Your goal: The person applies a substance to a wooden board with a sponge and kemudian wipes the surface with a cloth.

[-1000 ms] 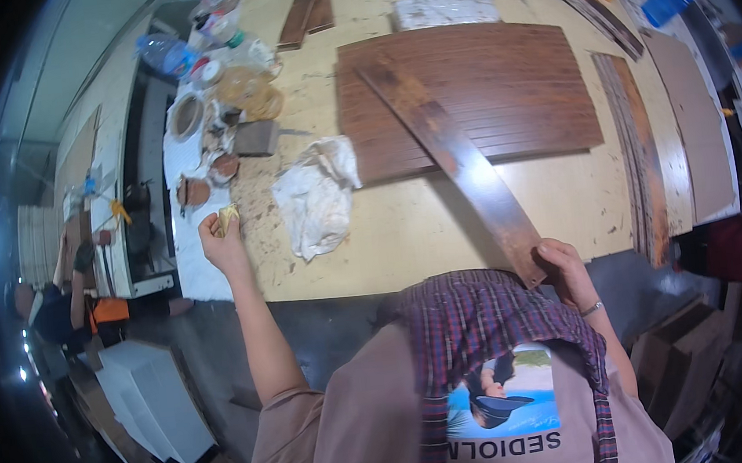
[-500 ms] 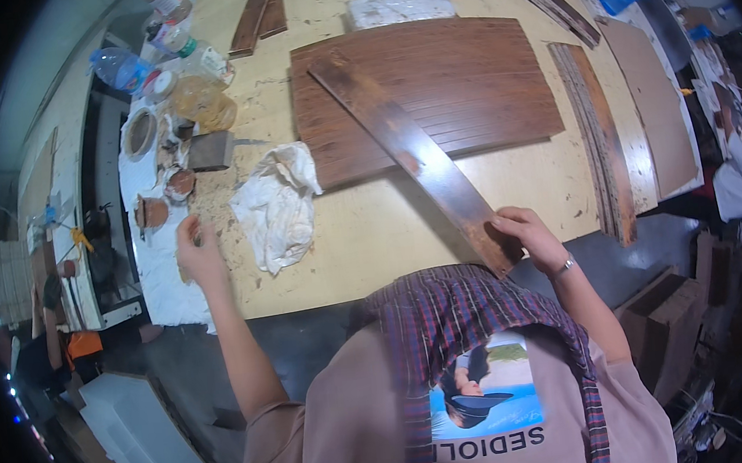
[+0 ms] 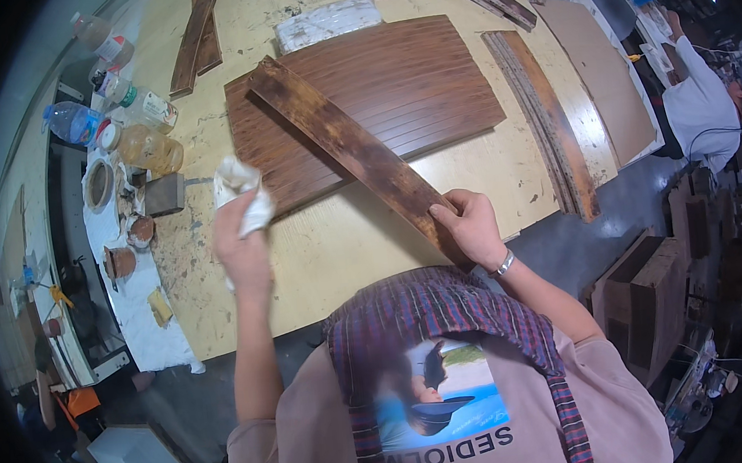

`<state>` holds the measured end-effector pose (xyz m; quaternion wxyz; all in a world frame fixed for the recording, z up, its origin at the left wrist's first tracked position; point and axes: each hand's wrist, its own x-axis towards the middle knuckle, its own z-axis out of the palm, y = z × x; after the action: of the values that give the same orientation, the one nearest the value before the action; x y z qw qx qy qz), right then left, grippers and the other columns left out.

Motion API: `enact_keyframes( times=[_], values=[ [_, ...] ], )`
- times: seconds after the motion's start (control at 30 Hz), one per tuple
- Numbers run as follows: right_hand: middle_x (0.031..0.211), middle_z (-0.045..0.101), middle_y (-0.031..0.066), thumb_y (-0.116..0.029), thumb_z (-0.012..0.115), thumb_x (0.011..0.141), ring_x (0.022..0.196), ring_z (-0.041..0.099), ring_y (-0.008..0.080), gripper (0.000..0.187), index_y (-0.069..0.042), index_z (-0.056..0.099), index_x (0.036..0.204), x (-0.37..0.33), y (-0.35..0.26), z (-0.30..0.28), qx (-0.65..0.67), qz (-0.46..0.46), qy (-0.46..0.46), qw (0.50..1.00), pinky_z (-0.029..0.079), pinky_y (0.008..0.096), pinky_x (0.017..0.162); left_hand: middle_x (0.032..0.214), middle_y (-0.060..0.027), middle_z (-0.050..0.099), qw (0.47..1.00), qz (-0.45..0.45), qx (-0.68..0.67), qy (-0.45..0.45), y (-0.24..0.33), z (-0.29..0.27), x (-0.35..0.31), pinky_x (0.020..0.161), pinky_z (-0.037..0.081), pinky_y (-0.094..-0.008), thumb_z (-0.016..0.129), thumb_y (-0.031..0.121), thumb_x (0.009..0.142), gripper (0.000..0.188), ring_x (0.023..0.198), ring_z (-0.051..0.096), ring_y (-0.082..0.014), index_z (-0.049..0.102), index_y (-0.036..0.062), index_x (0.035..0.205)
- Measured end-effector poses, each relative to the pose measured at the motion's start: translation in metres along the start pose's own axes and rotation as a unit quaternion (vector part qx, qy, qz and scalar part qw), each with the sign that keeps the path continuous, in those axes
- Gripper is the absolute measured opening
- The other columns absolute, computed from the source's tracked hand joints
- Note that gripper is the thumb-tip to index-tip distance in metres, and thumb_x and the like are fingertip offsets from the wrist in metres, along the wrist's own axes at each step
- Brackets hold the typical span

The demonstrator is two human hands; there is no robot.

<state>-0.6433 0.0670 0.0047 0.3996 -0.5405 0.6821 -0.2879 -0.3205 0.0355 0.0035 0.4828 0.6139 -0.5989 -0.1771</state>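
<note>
My left hand (image 3: 244,243), slightly blurred, is closed around a crumpled white rag (image 3: 241,183) at the near left corner of a dark brown grooved wood panel (image 3: 410,78). A long, narrow wood board (image 3: 341,146) with mottled brown stain slants across that panel, its far end over the panel's left part. At the board's near end, close to my apron, my right hand (image 3: 469,227) grips it, thumb on top. A small yellow sponge-like piece (image 3: 160,307) lies on white paper (image 3: 137,327) to the left.
Plastic bottles (image 3: 144,106), a jar of amber liquid (image 3: 148,150), small stained cups (image 3: 120,262) and a dark block (image 3: 165,194) stand at the left. Behind the panel sits a white wrapped block (image 3: 328,23). More boards (image 3: 547,128) lie at the right; a co-worker (image 3: 704,110) is beyond.
My left hand has moved right, off the white paper, and taken up the rag from the table. My right hand still holds the board, now tilted differently. The whole view has shifted.
</note>
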Motion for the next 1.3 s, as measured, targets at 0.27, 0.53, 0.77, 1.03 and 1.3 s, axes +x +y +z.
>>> enact_keyframes(
  times=[0.27, 0.53, 0.77, 1.03, 1.3],
  values=[
    [0.07, 0.064, 0.0097, -0.012, 0.068, 0.084, 0.065, 0.058, 0.0119, 0.02, 0.007, 0.067, 0.088, -0.026, -0.024, -0.018, 0.016, -0.033, 0.006, 0.999, 0.047, 0.029, 0.061, 0.132, -0.0056, 0.061, 0.902, 0.369, 0.142, -0.172, 0.054, 0.065, 0.025, 0.112, 0.026, -0.0568, 0.065, 0.015, 0.085, 0.041, 0.127, 0.054, -0.0227, 0.064, 0.0175, 0.127],
    [0.069, 0.064, 0.016, -0.016, 0.069, 0.082, 0.064, 0.059, 0.0164, 0.023, 0.006, 0.068, 0.086, -0.046, -0.024, -0.039, 0.099, -0.047, 0.083, 0.99, 0.047, 0.0309, 0.062, 0.103, -0.0142, 0.068, 0.941, -0.166, -0.273, 0.115, -0.026, -0.029, 0.133, 0.08, 0.054, -0.0313, 0.05, 0.001, 0.096, 0.024, 0.09, 0.067, -0.0189, 0.06, -0.0066, 0.116],
    [0.07, 0.064, 0.0132, -0.015, 0.07, 0.082, 0.064, 0.059, 0.015, 0.022, 0.007, 0.068, 0.086, -0.015, -0.014, -0.016, 0.062, -0.031, 0.078, 0.995, 0.047, 0.0311, 0.061, 0.102, -0.0137, 0.068, 0.716, -0.226, -0.646, -0.138, 0.124, 0.001, 0.089, 0.075, 0.061, -0.0374, 0.049, 0.02, 0.101, 0.03, 0.086, 0.07, -0.0232, 0.054, -0.0013, 0.121],
    [0.078, 0.068, 0.018, -0.014, 0.068, 0.082, 0.07, 0.064, 0.0246, 0.022, 0.006, 0.069, 0.091, -0.037, -0.024, -0.008, 0.113, -0.064, 0.034, 0.991, 0.05, 0.0332, 0.065, 0.149, 0.0067, 0.045, 0.868, 0.364, 0.234, -0.242, 0.09, 0.073, 0.031, 0.119, 0.008, -0.0579, 0.053, 0.041, 0.094, 0.047, 0.137, 0.04, -0.0263, 0.05, 0.0319, 0.14],
    [0.069, 0.064, 0.0055, -0.009, 0.069, 0.085, 0.064, 0.054, 0.0085, 0.018, 0.008, 0.068, 0.09, -0.05, -0.016, -0.02, 0.061, -0.061, 0.015, 0.996, 0.044, 0.0273, 0.058, 0.105, -0.0058, 0.067, 0.997, -0.018, 0.069, 0.023, -0.011, 0.0, 0.156, 0.088, 0.053, -0.0386, 0.051, 0.006, 0.092, 0.027, 0.1, 0.065, -0.0244, 0.06, 0.0082, 0.117]
  ],
)
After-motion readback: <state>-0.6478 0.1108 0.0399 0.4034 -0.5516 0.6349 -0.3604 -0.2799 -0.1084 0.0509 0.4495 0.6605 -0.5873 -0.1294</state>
